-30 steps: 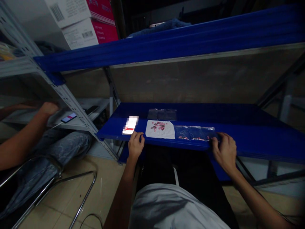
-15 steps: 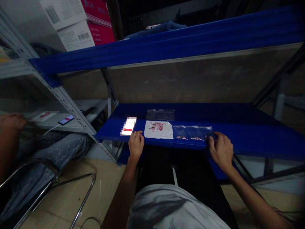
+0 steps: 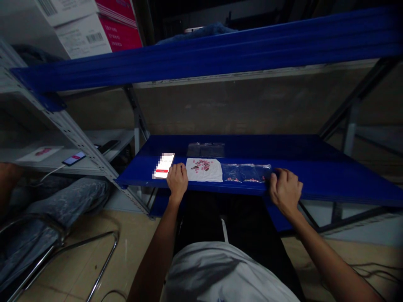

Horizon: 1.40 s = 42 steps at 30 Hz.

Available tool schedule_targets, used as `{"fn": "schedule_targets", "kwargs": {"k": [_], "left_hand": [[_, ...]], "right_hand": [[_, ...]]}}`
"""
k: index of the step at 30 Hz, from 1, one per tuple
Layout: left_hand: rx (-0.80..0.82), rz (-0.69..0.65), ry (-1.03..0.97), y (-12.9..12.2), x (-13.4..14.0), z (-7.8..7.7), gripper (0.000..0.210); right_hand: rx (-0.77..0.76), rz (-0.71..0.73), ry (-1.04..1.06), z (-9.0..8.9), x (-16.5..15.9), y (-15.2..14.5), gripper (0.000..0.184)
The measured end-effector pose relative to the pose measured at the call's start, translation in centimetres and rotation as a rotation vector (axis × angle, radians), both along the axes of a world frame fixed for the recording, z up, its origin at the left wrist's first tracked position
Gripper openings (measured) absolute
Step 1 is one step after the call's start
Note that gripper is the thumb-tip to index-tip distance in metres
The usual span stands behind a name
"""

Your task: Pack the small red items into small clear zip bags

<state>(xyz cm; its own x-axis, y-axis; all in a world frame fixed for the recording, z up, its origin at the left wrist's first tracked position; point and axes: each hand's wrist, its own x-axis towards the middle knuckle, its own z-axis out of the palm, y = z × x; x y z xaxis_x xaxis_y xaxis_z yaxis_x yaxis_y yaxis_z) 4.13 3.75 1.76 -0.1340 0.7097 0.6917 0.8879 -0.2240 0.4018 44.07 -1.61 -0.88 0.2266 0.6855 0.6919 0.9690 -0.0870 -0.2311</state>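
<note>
My left hand (image 3: 178, 181) rests at the front edge of the blue shelf, between a lit phone (image 3: 165, 165) and a white cloth-like piece (image 3: 211, 176) with a pink and dark pattern of small pieces. Its fingers are loosely bent, with nothing seen in them. To the right of the white piece lie clear zip bags (image 3: 247, 171) with small pinkish bits along their lower edge. At their right end my right hand (image 3: 286, 189) sits with bent fingers and the thumb apart; whether it touches the bag is unclear. Behind the white piece lie more clear bags (image 3: 206, 149), apparently empty.
A blue beam (image 3: 201, 63) crosses above the blue shelf (image 3: 315, 167). White and red boxes (image 3: 85, 35) stand upper left. On the neighbouring shelf (image 3: 91, 163) lie another phone (image 3: 74, 158) and a white sheet (image 3: 40, 154). Another person's arm (image 3: 8, 178) and a metal-framed chair (image 3: 103, 260) are at left.
The view has turned slightly, so the scene sits further left. My left fingers have drawn in beside the white piece. My right hand remains by the bags' right end.
</note>
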Motion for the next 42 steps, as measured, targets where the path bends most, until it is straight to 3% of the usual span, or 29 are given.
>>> {"fn": "schedule_targets", "kwargs": {"k": [5, 16, 26, 42], "left_hand": [[-0.047, -0.008, 0.028, -0.5, 0.4, 0.5, 0.032], [-0.051, -0.056, 0.124, -0.6, 0.4, 0.1, 0.034], [-0.062, -0.122, 0.139, -0.8, 0.3, 0.4, 0.034], [-0.019, -0.078, 0.063, -0.7, 0.4, 0.1, 0.031]], "right_hand": [[0.050, -0.035, 0.042, -0.7, 0.1, 0.6, 0.049], [0.123, -0.084, 0.193, -0.6, 0.0, 1.2, 0.056], [0.082, -0.096, 0.186, -0.4, -0.2, 1.1, 0.052], [0.035, -0.096, 0.177, -0.6, -0.1, 1.0, 0.044]]}}
